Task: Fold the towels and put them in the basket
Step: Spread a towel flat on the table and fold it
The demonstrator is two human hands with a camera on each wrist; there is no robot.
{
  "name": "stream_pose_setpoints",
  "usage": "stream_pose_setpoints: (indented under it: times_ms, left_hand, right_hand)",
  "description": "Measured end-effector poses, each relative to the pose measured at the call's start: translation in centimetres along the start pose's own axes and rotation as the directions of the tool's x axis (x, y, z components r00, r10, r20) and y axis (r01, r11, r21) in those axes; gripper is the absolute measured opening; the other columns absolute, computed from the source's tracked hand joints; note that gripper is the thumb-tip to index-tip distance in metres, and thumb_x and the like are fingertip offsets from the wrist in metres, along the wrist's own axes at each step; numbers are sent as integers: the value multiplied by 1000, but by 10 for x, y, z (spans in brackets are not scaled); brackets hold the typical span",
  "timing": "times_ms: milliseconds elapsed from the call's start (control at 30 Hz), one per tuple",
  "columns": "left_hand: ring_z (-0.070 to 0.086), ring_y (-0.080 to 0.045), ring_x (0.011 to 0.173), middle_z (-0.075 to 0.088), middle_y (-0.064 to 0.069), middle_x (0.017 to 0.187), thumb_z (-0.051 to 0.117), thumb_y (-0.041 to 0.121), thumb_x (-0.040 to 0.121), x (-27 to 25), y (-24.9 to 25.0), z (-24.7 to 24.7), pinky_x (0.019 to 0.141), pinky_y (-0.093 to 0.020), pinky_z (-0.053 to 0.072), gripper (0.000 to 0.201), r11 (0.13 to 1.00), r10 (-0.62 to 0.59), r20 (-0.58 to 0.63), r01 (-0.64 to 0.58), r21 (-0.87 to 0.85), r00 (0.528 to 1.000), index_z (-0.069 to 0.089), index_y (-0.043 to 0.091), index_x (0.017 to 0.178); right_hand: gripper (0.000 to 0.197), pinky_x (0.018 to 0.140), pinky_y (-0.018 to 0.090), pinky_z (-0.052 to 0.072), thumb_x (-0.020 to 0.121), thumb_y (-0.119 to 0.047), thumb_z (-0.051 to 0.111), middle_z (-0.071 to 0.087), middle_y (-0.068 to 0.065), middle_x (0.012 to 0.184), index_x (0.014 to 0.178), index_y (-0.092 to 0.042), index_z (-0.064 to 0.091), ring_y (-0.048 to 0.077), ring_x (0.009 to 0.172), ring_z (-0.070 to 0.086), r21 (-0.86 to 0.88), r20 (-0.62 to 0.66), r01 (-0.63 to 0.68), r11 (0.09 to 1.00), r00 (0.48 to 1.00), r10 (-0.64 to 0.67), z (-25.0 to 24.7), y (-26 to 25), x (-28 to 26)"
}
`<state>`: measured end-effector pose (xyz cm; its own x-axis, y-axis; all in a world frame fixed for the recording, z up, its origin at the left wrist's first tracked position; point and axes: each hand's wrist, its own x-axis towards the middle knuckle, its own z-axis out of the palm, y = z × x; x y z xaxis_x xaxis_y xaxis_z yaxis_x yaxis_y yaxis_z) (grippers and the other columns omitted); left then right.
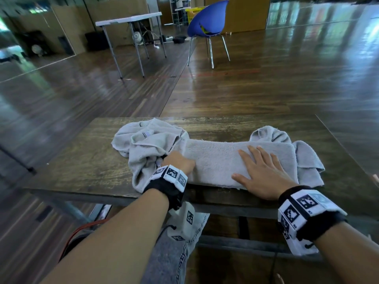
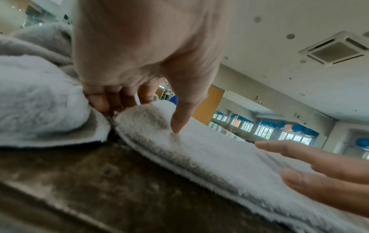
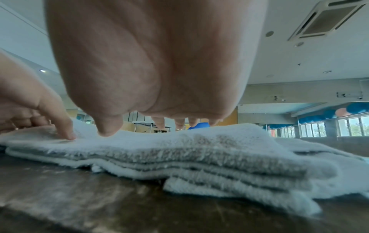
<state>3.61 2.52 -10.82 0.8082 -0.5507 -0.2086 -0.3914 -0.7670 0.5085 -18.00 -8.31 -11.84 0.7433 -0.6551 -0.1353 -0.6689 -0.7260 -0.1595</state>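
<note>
Two hands are working at the near edge of the worktop point(image 1: 82, 160). The right hand point(image 1: 260, 171) is lying flat with its fingers spread, pressing down on the folded towel point(image 1: 215, 158), a long grey strip that is showing several stacked layers in the right wrist view. The left hand point(image 1: 180, 160) is curling its fingers at that strip's left end, thumb pressing on top; in the left wrist view the fingers point(image 2: 107, 100) are tucking down at the edge, seemingly pinching it, probably ready to bring that end over.

Just to the left, a crumpled towel point(image 1: 143, 144) is lying in a heap, touching the strip, and another rumpled towel point(image 1: 307, 160) is sticking out from under its right end. Further off, a blue chair point(image 1: 207, 19) and a white folding table point(image 1: 129, 18) are standing on the wooden floor; something yellow behind the chair may be the basket, but it is too small to tell.

Judging by this, one towel is partly folded, two are waiting, and none is lying in any basket yet.
</note>
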Motion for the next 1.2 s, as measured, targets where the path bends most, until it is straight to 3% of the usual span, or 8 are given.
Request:
stream_pose_setpoints:
  times_ms: [167, 300, 433, 533, 700, 833, 1033, 1200]
  left_hand:
    - [63, -22, 77, 63, -4, 86, 66, 33, 74, -12, 28, -18, 59, -25, 47, 37, 996, 84, -8, -84, 31, 996, 59, 5, 98]
    - [49, -12, 57, 49, 3, 65, 61, 23, 80, -34, 77, -30, 48, -24, 32, 21, 948, 318, -20, -318, 8, 948, 44, 16, 71]
    - [55, -10, 61, 59, 5, 70, 67, 46, 82, -69, 129, -17, 55, -24, 38, 31, 824, 567, 203, -549, -140, 799, 52, 23, 67]
    - [60, -14, 70, 63, 7, 77, 64, 58, 81, -88, 138, 11, 62, -29, 44, 36, 819, 573, 276, -531, -216, 771, 62, 22, 86]
    - [59, -23, 108, 65, -4, 114, 67, 36, 85, -88, 113, 55, 94, -39, 50, 32, 787, 616, 171, -613, -71, 769, 63, 18, 111]
    - [45, -23, 120, 54, 0, 125, 58, 47, 89, -86, 97, 77, 102, -45, 41, 34, 693, 703, 186, -720, 39, 687, 60, 27, 116]
    - [29, -21, 133, 43, 5, 138, 58, 47, 86, -89, 92, 94, 108, -45, 26, 30, 672, 732, 97, -738, 63, 674, 59, 36, 114]
    - [17, -23, 140, 26, 1, 151, 53, 44, 90, -89, 94, 96, 112, -52, 26, 38, 712, 695, 82, -700, 62, 714, 52, 34, 127]
  right_hand:
    - [72, 122, 48, 17, 96, -65, 33, 17, 3, 164, 155, -25, 21, 24, 152, 9, 191, -145, -28, 981, 988, 56, -13, 9, -6]
    - [51, 87, 35, 48, 98, -58, 34, 68, 3, 119, 117, -20, 61, 14, 105, 61, 546, -265, -9, 837, 947, 183, -31, 19, -10]
    - [60, 81, 42, 57, 100, -63, 33, 77, 6, 89, 102, -14, 67, 24, 83, 72, 936, -33, -95, 339, 935, 353, -43, 38, -16]
    - [42, 86, 47, 58, 98, -53, 53, 73, 12, 99, 102, -12, 61, 28, 89, 72, 990, 99, -130, 56, 919, 383, -40, 51, -22]
    - [17, 95, 64, 50, 88, 2, 66, 66, 36, 111, 103, 8, 59, 48, 106, 65, 921, 76, -236, 309, 889, 452, -18, 68, -32]
    - [22, 93, 56, 55, 86, -1, 71, 71, 16, 104, 92, -17, 57, 33, 101, 69, 912, 40, -218, 348, 891, 452, -15, 77, -32]
    - [37, 94, 47, 54, 82, -7, 69, 65, 12, 111, 114, -13, 51, 27, 104, 64, 827, 3, -299, 476, 849, 528, -14, 83, -33]
    - [31, 60, 29, 42, 81, -4, 62, 58, 5, 98, 110, -8, 51, 22, 90, 58, 761, -74, -306, 572, 834, 546, -18, 78, -39]
